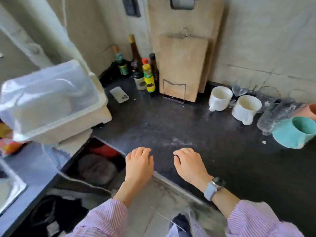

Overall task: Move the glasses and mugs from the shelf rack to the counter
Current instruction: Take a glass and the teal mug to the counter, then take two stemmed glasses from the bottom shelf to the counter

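Two white mugs [220, 98] [245, 108] stand on the dark counter [171, 120] at the back right. Beside them are clear glasses [277, 115], a teal mug [294, 132] and part of an orange cup [307, 112] at the right edge. My left hand [139, 165] and my right hand [189, 165] hover over the counter's front edge, fingers loosely curled, holding nothing. The shelf rack is out of view.
A white bin with a clear lid [51, 100] sits at the left. Sauce bottles [147, 74], a phone [119, 94] and wooden cutting boards [183, 69] line the back wall. An open gap with dark items [97, 166] lies below the counter's left corner.
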Demonstrator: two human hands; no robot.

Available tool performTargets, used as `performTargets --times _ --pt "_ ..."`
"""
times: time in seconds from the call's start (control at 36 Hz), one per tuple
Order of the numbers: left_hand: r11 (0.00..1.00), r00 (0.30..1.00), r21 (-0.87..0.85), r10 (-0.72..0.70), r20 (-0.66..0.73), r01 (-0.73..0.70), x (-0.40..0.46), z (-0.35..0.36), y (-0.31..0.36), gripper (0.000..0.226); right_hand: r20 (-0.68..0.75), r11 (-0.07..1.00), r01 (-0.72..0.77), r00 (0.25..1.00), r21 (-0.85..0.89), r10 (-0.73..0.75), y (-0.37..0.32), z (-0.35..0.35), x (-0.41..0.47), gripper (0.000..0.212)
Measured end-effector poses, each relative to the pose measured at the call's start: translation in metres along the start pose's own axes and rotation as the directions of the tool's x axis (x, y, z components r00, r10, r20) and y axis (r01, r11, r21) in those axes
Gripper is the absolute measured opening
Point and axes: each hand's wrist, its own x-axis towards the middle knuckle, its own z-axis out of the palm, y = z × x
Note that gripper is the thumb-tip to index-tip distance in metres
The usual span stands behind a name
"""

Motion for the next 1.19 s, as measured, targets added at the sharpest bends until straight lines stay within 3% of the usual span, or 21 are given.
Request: performTargets --times 0.14,0.25,0.36,0.47,0.64,0.75,0.83,0.94,1.19 --pt "0.957 0.953 -0.029 -0.291 -0.087 0.289 -0.13 -0.036 -0.105 0.034 0.147 0.966 0.258 0.956 -0.003 -0.254 -0.122 0.059 -0.043 0.034" --pt "0.843 0.831 -0.083 -0.538 -0.145 0.531 -0.252 -0.056 -0.178 0.033 0.259 0.898 0.439 0.865 0.026 -0.43 -0.215 0.109 -0.098 0.033" --pt "0.649 0.616 -0.134 -0.757 -0.219 0.749 -0.374 -0.069 -0.233 0.032 0.373 0.765 0.637 0.689 0.097 -0.621 -0.297 0.154 -0.156 0.032" --pt "0.428 0.383 -0.213 -0.896 -0.224 0.878 -0.48 -0.065 -0.264 0.031 0.472 0.6 0.789 0.482 0.132 -0.738 -0.37 0.191 -0.213 0.033" --pt "0.112 0.068 -0.321 -0.987 -0.143 0.94 -0.595 -0.037 -0.286 0.031 0.582 0.374 0.904 0.194 0.207 -0.79 -0.455 0.25 -0.285 0.031" --pt "-0.031 -0.076 -0.357 -0.991 -0.111 0.934 -0.638 -0.035 -0.313 0.032 0.616 0.257 0.929 0.042 0.265 -0.787 -0.509 0.289 -0.318 0.031" --pt "-0.077 -0.13 -0.363 -0.984 -0.124 0.929 -0.657 -0.045 -0.351 0.033 0.61 0.198 0.927 -0.041 0.319 -0.791 -0.556 0.318 -0.331 0.032" --pt "-0.083 -0.149 -0.356 -0.975 -0.162 0.931 -0.672 -0.074 -0.423 0.036 0.597 0.136 0.926 -0.11 0.351 -0.795 -0.631 0.353 -0.333 0.031" --pt "-0.005 -0.112 -0.381 -0.959 -0.259 0.924 -0.679 -0.164 -0.581 0.03 0.544 0.105 0.928 -0.117 0.359 -0.831 -0.799 0.397 -0.319 0.029"
